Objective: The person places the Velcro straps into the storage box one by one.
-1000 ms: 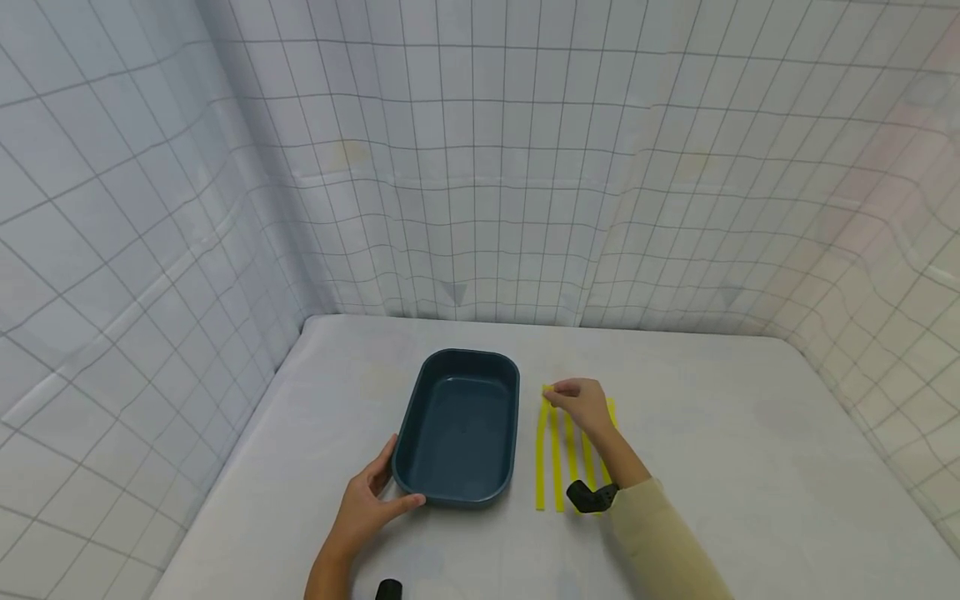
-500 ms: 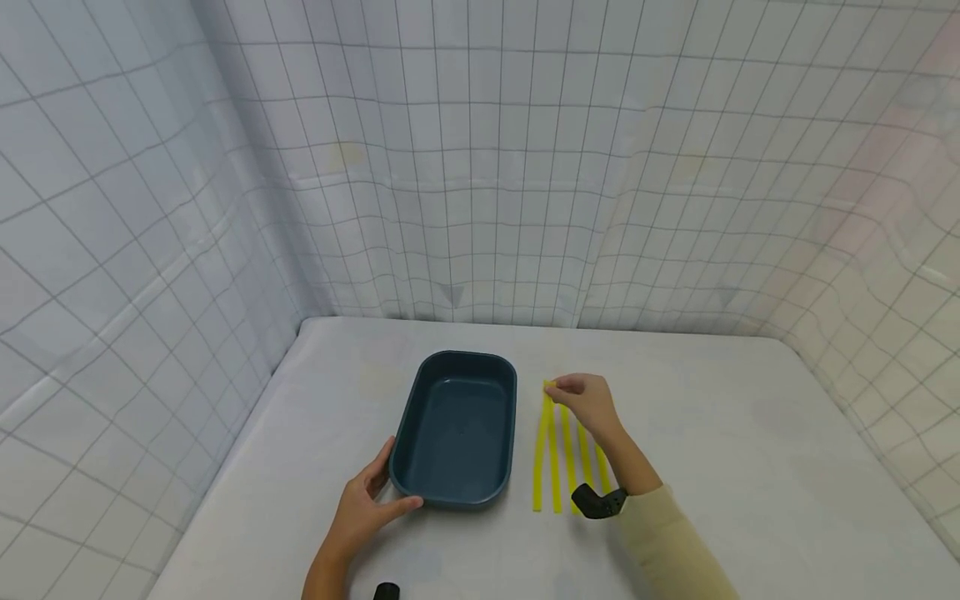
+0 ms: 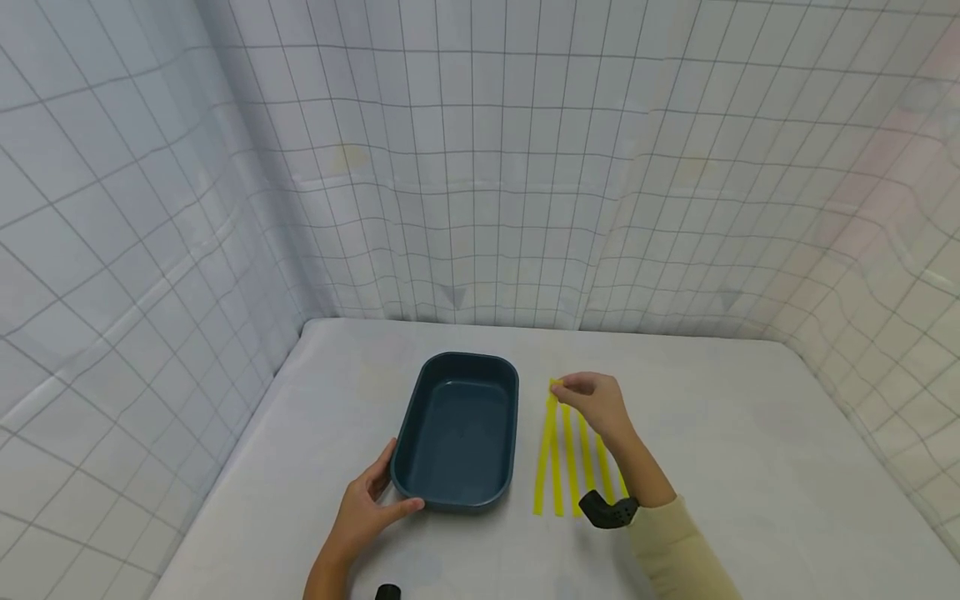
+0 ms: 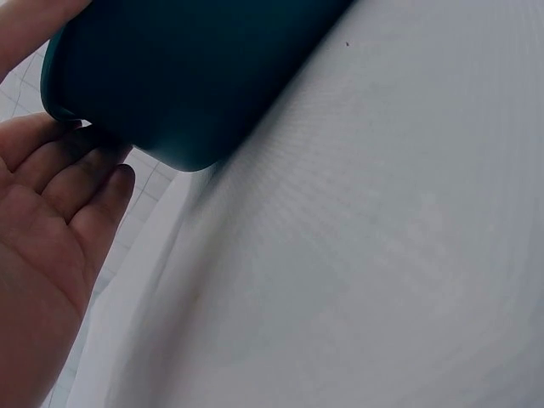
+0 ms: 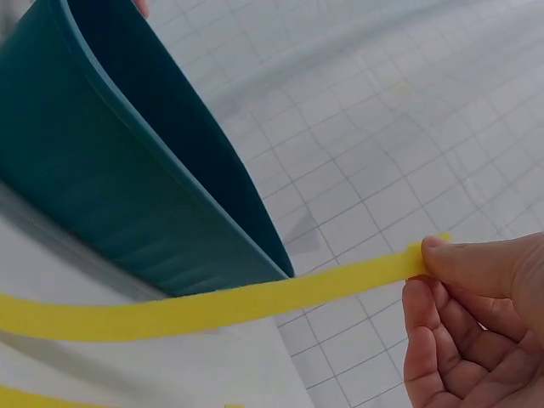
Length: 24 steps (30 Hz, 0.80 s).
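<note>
A dark teal rectangular tub [image 3: 457,442] stands on the white-covered table. At its near left corner my left hand [image 3: 360,512] grips it, thumb at the near rim and fingers along the left side. In the left wrist view, the fingers [image 4: 93,183] reach under the tub's lip. Right of the tub, my right hand [image 3: 602,407] pinches the far end of a flat yellow strip [image 3: 545,462] between thumb and forefinger. The right wrist view shows this strip [image 5: 212,311] raised at the pinched end and sloping down toward the table.
Several more yellow strips [image 3: 570,458] lie side by side under my right hand and forearm. White grid-patterned curtains [image 3: 480,167] enclose the table at the back and both sides. A black wrist device [image 3: 607,510] sits on my right wrist.
My right hand has moved slightly to the right, drawing the strip's far end with it, so the strip now slants over the one beside it. The left hand and tub have stayed in place.
</note>
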Each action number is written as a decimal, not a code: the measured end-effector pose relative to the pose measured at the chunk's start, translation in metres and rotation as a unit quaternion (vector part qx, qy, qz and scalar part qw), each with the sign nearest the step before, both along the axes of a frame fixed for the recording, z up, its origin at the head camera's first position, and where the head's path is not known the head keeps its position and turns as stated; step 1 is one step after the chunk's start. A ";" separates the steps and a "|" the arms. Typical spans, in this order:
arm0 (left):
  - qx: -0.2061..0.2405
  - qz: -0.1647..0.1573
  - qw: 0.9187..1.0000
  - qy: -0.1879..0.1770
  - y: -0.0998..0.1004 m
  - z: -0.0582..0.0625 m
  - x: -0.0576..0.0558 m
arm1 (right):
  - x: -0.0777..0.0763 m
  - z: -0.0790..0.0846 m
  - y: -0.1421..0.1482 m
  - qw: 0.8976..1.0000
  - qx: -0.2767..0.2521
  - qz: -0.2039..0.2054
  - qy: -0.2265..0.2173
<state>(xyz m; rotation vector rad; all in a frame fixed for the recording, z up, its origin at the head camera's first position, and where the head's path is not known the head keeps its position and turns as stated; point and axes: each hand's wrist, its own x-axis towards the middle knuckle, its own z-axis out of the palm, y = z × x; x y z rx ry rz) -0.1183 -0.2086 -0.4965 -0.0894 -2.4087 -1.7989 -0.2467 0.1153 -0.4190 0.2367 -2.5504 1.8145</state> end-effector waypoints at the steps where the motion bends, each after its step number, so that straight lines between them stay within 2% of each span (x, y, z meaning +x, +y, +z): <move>1: 0.001 0.001 1.000 -0.002 0.000 0.001 0.000 | 0.001 0.001 0.000 1.000 0.000 0.004 0.000; 5: 0.002 0.006 1.000 -0.011 -0.001 0.001 0.000 | 0.005 0.004 0.000 1.000 0.000 0.009 -0.001; 11: 0.007 0.004 1.000 -0.008 -0.001 -0.002 -0.002 | 0.017 0.018 0.001 1.000 -0.006 -0.004 0.016; 18: 0.003 0.007 1.000 -0.006 -0.001 -0.001 0.000 | 0.025 0.032 0.001 1.000 -0.015 0.020 0.014; 24: 0.001 0.007 1.000 -0.010 0.000 0.000 0.000 | 0.023 0.052 0.001 0.997 -0.025 0.006 0.072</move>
